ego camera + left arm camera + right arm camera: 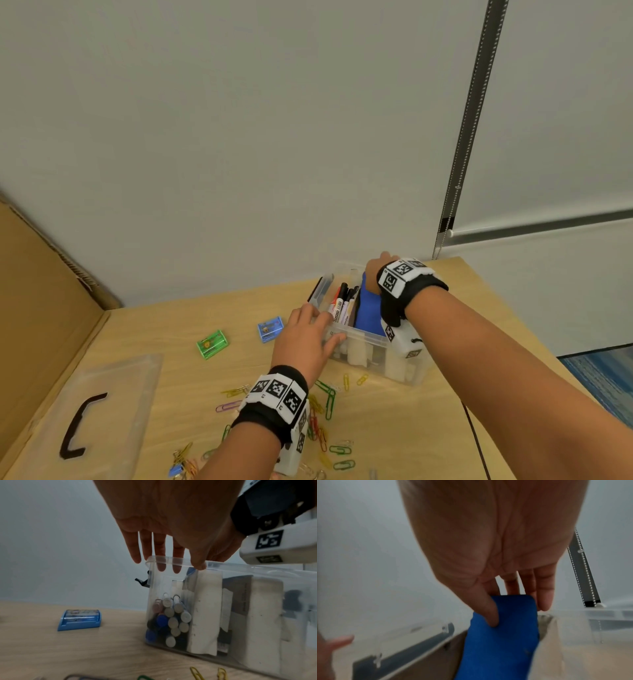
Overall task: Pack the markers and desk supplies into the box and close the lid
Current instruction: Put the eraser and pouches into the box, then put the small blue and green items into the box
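A clear plastic box (pixel 363 334) stands open on the wooden table, with markers (pixel 342 301) lying along its left side. My right hand (pixel 380 270) reaches in from above and pinches a blue block (pixel 368 311) that stands on edge in the middle of the box. In the right wrist view the thumb (pixel 489 612) presses the blue block (pixel 501 649) and the fingers lie behind it. My left hand (pixel 318 325) holds the box's near left corner. In the left wrist view its thumb (pixel 199 565) sits on the rim (pixel 257 568) and two fingers hang inside, above the markers (pixel 173 620).
The clear lid (pixel 113 377) with a black handle (pixel 80 421) lies flat at the left, beside a cardboard sheet. A green sharpener (pixel 212 344) and a blue sharpener (pixel 270 329) sit left of the box. Several coloured paper clips (pixel 327 397) are scattered near the front.
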Tool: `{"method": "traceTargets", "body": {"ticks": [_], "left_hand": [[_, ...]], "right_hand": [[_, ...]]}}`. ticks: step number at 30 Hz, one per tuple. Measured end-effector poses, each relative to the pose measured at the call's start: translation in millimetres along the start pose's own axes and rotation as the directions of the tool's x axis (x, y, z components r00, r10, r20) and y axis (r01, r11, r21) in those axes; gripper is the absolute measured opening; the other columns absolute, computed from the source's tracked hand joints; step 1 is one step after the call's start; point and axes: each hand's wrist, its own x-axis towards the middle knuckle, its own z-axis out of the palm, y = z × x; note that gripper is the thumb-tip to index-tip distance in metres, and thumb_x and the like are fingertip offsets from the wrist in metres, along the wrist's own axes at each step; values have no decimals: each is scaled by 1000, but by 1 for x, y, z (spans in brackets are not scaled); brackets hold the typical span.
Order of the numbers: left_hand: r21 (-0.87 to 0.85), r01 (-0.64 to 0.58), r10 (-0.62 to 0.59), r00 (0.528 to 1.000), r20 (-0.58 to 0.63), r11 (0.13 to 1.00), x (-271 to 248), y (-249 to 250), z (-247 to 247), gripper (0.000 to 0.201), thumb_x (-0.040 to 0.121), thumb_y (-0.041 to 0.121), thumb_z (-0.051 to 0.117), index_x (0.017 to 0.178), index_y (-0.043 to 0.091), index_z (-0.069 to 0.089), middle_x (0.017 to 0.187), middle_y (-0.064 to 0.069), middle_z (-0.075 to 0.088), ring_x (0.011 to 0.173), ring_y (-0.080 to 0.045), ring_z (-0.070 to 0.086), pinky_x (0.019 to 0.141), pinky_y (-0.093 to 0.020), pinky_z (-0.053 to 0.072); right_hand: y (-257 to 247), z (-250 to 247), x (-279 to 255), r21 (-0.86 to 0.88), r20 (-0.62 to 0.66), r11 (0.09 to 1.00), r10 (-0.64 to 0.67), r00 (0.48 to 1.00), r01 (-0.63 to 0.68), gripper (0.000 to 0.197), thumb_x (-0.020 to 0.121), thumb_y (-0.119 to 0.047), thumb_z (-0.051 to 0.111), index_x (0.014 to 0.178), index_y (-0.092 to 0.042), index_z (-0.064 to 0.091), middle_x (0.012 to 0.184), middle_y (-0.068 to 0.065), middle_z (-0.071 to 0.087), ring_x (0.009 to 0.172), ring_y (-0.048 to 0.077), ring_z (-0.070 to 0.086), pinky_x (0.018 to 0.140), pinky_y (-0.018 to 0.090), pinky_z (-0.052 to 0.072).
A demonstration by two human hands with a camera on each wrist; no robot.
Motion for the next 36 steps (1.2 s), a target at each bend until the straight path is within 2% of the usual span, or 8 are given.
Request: {"method": "traceTargets", "body": {"ticks": [8,12,17,21,24,28,31,36], "left_hand": [[-7,8,-8,1000,-2,1000,-1,1,0,45,92,57,37,128,31,45,126,7,42,120,-10,37,99,-25,39],[-15,11,-11,1000,-1,1000,-1,2,-2,45,91,56,39,129,31,45,126,7,42,120,-10,37,99,-26,40],[-6,15,-15,1000,16,1000,-1,3,-1,45,91,57,39,129,31,45,127,7,42,121,-11,37,99,-26,40],[-8,31,-31,999,28,999,-1,4,-3,44,92,54,40,129,30,45,128,5,42,122,-12,38,97,-27,42],[-85,13,-10,999,34,996,-4,2,-8,42,94,46,41,134,30,41,134,6,39,125,-12,39,95,-27,45],[-231,53,-50,999,18,972,-30,-18,-11,57,94,39,45,146,33,21,156,11,13,138,-7,26,111,-31,36],[-206,143,-136,989,50,968,-57,-53,-10,58,93,36,47,145,31,22,154,10,16,140,-8,22,116,-29,26],[-2,336,-329,924,196,942,-72,-127,-15,55,92,35,47,143,26,29,152,3,25,138,-17,26,114,-32,26]], "right_hand": [[1,-6,-17,-57,55,998,-4,998,7,56,79,-25,66,130,-9,48,136,16,48,122,36,50,99,48,45],[1,-8,-15,-68,138,995,-69,988,79,69,60,-34,75,123,-14,56,131,10,54,115,30,54,99,43,46],[2,12,9,-63,139,988,-133,981,143,14,87,-24,60,78,-13,57,90,7,62,88,24,52,97,43,49],[-7,-14,-67,63,64,988,-148,987,144,34,96,-16,47,125,0,54,132,15,54,118,30,53,103,36,42],[-14,-22,-106,268,-88,952,-129,988,148,40,95,-13,42,134,-6,49,137,14,51,122,29,51,103,38,43],[-26,-11,-146,332,-390,871,-222,894,361,41,94,-18,42,134,-17,48,138,3,49,122,24,48,100,38,43],[-46,5,-166,285,-623,770,-303,721,570,35,92,-17,43,126,-19,53,129,-3,52,117,17,46,97,30,42],[-97,28,-160,286,-586,675,-438,682,680,32,93,-14,44,123,-16,52,128,-1,49,119,17,43,99,27,37]]}}
